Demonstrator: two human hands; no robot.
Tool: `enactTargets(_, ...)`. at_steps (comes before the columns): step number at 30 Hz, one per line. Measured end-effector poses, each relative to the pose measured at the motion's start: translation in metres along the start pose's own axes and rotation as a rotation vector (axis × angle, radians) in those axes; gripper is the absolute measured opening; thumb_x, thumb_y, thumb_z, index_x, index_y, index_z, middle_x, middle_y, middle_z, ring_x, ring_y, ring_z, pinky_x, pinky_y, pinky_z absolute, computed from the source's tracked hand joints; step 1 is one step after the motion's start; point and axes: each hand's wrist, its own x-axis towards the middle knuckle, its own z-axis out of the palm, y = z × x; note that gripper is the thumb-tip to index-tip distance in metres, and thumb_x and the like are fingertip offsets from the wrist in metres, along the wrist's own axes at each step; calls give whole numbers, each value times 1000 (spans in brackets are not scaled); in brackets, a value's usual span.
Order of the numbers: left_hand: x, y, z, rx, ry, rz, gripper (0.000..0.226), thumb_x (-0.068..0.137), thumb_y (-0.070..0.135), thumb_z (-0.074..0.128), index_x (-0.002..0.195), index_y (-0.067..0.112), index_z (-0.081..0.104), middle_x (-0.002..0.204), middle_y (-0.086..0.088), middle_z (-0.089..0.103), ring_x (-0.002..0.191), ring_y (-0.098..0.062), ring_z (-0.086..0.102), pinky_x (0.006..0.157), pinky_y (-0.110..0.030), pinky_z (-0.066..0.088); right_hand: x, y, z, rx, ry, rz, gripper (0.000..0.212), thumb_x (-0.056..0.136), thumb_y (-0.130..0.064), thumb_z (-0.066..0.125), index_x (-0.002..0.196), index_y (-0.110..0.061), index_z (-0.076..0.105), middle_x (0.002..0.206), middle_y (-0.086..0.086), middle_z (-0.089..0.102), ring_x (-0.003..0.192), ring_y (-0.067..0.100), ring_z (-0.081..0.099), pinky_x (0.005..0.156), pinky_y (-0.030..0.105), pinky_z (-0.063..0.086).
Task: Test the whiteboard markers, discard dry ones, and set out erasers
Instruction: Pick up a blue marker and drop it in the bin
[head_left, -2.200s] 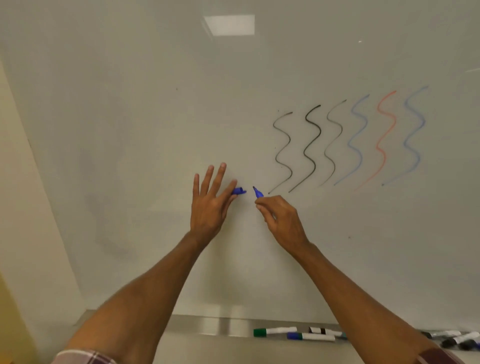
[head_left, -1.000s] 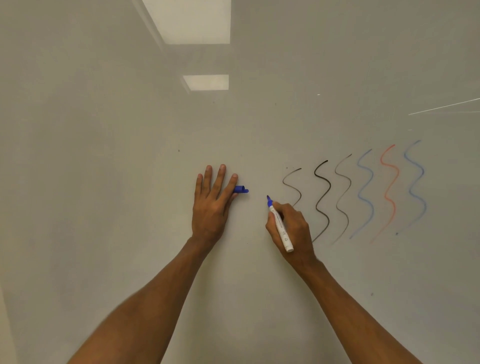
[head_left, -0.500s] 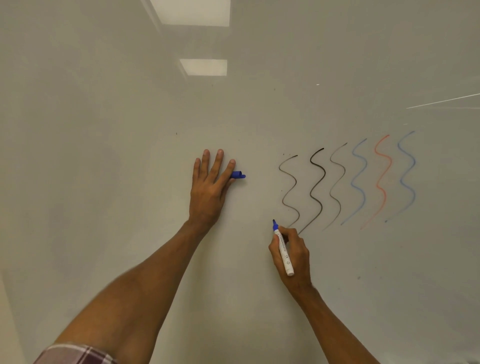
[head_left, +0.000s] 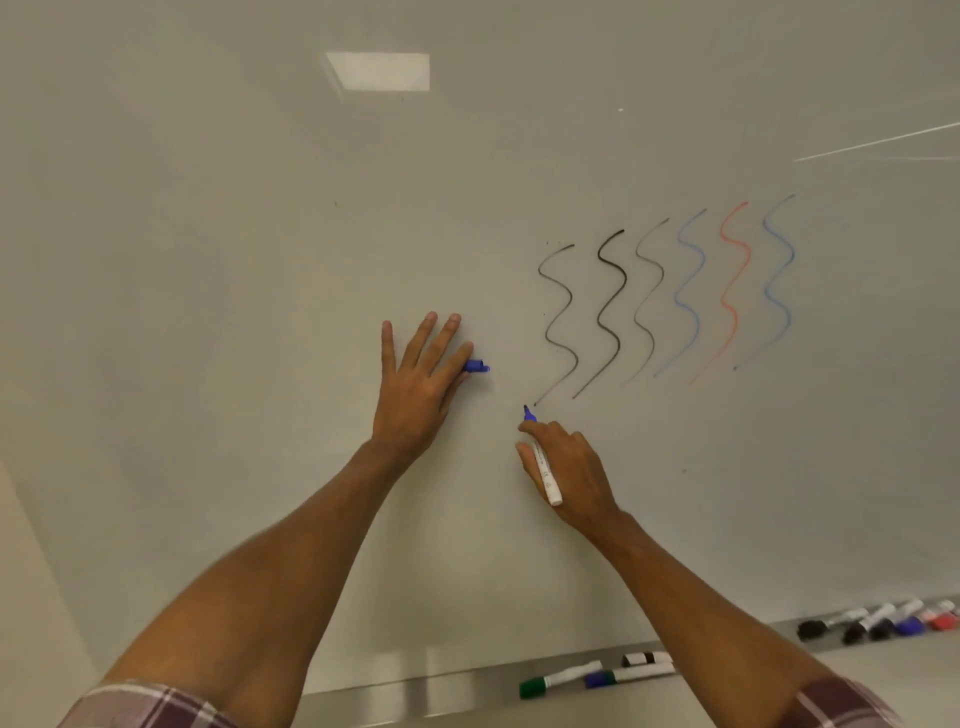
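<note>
Marker clasped in grip of right hand, blue tip jutting out above; left hand pinches cap.

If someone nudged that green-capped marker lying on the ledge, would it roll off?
Probably it would roll: the green-capped marker looks like a round tube lying on its side on the metal ledge. It is likely light and stiff, being a slim plastic barrel. Whether a lip would stop it, I cannot tell.

head view faces the whiteboard close up, angled slightly downward.
</note>
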Motion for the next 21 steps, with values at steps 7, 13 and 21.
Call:
enactTargets(7,-89,47,10,-61,-142,-7,37,97,30,52,129,15,62,149,-11,43,141,-33,35,115,-65,11,-36,13,-5,-16,-210,-47,54,77,6,66,127,-11,55,116,11,61,84,22,62,68,25,49)
enactTargets(13,-130,83,12,-102,-243,-29,33,87,27,71,118,17,68,146,-11,48,136,-33,43,111,-66,21,-78,3,-16,139,-285,150,27,93,-11,50,118,-8,61,112,8,55,90,13,59,77,12,47)
enactTargets(21,-162,116,19,-139,-370,-66,39,76,28,81,113,21,69,143,-11,51,132,-35,47,112,-63,17,-126,-1,-31,62,-503,385,40,95,-23,54,134,-17,46,110,0,62,89,16,62,77,23,50)
